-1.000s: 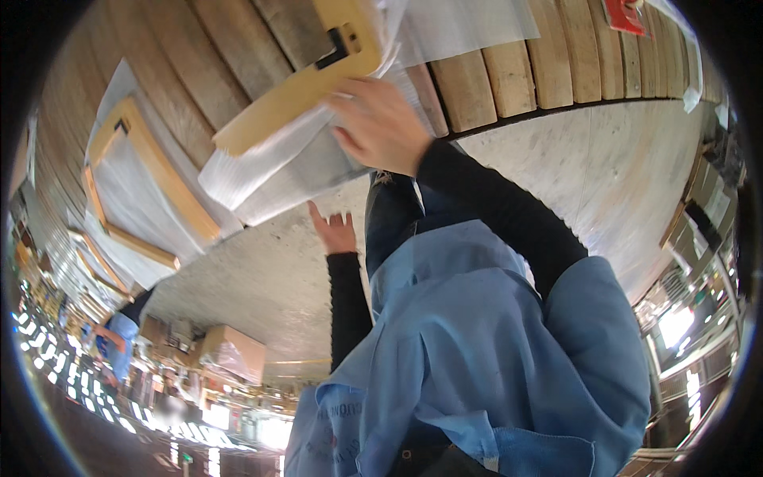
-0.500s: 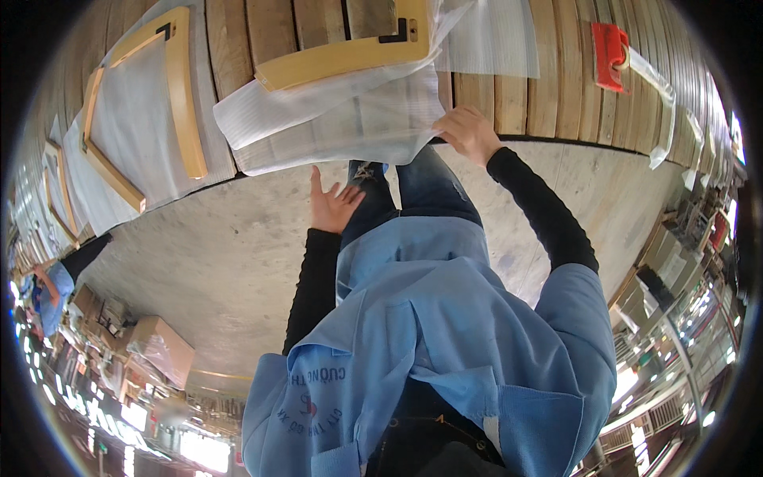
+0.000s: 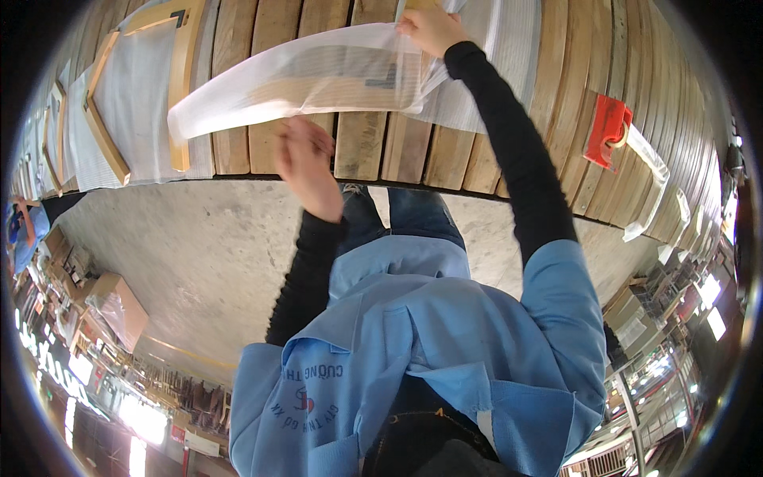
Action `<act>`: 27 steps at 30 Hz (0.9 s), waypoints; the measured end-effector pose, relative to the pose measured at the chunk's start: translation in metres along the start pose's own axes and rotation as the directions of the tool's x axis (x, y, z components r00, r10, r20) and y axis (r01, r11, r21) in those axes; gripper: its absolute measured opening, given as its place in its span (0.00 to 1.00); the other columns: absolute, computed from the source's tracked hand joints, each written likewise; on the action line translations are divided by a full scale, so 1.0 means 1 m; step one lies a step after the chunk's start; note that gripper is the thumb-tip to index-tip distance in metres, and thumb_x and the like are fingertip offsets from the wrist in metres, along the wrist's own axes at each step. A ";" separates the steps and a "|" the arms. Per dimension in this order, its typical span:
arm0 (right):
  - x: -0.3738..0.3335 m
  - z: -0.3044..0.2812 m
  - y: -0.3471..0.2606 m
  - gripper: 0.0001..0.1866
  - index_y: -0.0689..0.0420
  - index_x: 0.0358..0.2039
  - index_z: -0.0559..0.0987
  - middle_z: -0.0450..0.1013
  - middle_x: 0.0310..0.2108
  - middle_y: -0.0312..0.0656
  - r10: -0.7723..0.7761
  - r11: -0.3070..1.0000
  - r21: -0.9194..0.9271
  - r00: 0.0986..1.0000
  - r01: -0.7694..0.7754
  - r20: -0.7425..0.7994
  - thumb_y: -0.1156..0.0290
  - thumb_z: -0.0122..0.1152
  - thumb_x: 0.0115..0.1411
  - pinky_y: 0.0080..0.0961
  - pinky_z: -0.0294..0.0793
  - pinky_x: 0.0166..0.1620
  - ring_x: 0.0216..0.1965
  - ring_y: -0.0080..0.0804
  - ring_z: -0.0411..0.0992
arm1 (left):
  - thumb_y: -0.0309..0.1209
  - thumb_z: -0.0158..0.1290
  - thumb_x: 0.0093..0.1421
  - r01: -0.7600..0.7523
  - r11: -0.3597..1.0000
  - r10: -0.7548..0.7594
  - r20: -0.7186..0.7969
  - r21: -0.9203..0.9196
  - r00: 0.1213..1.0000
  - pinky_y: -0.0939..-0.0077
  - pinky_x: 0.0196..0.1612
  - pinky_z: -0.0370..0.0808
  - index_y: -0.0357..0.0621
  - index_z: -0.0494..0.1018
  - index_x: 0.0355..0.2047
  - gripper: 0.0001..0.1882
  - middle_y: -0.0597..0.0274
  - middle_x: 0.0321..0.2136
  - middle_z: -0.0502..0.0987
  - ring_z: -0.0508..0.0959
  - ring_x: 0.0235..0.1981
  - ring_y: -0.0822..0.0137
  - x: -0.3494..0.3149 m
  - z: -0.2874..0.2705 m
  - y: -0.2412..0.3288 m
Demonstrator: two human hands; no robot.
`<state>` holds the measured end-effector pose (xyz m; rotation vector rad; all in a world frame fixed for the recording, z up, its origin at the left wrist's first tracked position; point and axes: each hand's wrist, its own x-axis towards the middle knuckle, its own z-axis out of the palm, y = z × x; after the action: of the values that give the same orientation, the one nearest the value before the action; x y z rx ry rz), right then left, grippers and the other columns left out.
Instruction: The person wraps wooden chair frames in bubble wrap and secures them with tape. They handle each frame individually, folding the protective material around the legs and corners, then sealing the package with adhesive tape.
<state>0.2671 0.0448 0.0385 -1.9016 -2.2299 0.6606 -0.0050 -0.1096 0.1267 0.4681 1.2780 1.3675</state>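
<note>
A thin white foam sheet [image 3: 262, 87] lies folded over a light wooden frame piece, whose wood and black corner bracket show faintly through it. At the far side, my right hand [image 3: 433, 30] is closed with its fingers pinched on the upper edge of the foam sheet. My left hand [image 3: 308, 171] is at the sheet's near edge, fingertips at or just under it. Motion smears those fingers, so whether they grip the edge cannot be made out. Most of the wooden piece is hidden under the foam.
The slatted wooden table [image 3: 362, 147] runs across the far side. Wooden frame parts [image 3: 181, 95] rest on foam at the left. A red tape dispenser [image 3: 608, 127] with trailing clear tape stands at the right. A co-worker [image 3: 28, 238] is at far left; a cardboard box [image 3: 119, 310] is on the floor.
My right hand has moved away from me, carrying the foam's near edge over the wooden piece. My left hand has risen from below the table edge to the sheet.
</note>
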 end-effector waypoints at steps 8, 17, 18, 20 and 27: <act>-0.106 0.047 -0.107 0.24 0.56 0.56 0.73 0.70 0.54 0.50 -0.293 0.882 0.175 0.799 0.439 -0.525 0.76 0.60 0.58 0.48 0.65 0.59 0.57 0.53 0.66 | 0.23 0.61 0.62 -0.028 0.708 -0.054 0.094 0.706 0.994 0.76 0.38 0.78 0.38 0.76 0.49 0.15 0.61 0.29 0.80 0.80 0.31 0.71 0.048 0.014 -0.076; -0.063 0.062 -0.065 0.45 0.57 0.65 0.67 0.68 0.61 0.51 -0.464 0.879 -0.174 0.879 0.443 -0.106 0.35 0.57 0.59 0.44 0.54 0.70 0.63 0.44 0.65 | 0.29 0.53 0.69 0.143 0.971 -0.109 -0.178 0.189 0.978 0.77 0.45 0.74 0.42 0.70 0.62 0.21 0.65 0.40 0.78 0.78 0.41 0.70 0.035 -0.039 -0.081; -0.060 0.062 -0.067 0.46 0.56 0.65 0.67 0.69 0.60 0.52 -0.474 0.875 -0.150 0.878 0.461 -0.070 0.33 0.58 0.57 0.44 0.54 0.70 0.63 0.44 0.66 | 0.30 0.53 0.69 0.246 0.963 -0.223 -0.185 0.109 0.957 0.77 0.46 0.73 0.42 0.69 0.62 0.22 0.66 0.41 0.77 0.77 0.42 0.69 0.024 -0.040 -0.082; -0.053 0.061 -0.079 0.50 0.56 0.65 0.66 0.72 0.57 0.55 -0.409 0.884 -0.223 0.911 0.411 0.056 0.32 0.62 0.53 0.47 0.56 0.68 0.60 0.46 0.69 | 0.31 0.54 0.69 0.352 0.935 -0.350 -0.218 -0.035 0.911 0.76 0.47 0.72 0.41 0.68 0.61 0.22 0.66 0.44 0.76 0.76 0.45 0.70 0.019 -0.035 -0.084; -0.016 0.060 -0.133 0.47 0.57 0.57 0.65 0.77 0.40 0.52 -0.187 0.955 -0.155 0.920 0.252 0.344 0.44 0.76 0.44 0.48 0.73 0.51 0.45 0.50 0.77 | 0.40 0.59 0.66 0.408 0.868 -0.470 -0.204 -0.282 0.859 0.70 0.50 0.70 0.43 0.70 0.56 0.23 0.64 0.48 0.73 0.73 0.50 0.69 0.072 -0.025 -0.081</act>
<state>0.1268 0.0008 0.0423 -1.6808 -2.7606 0.7938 -0.0092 -0.0763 0.0207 -0.1785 1.3201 1.1836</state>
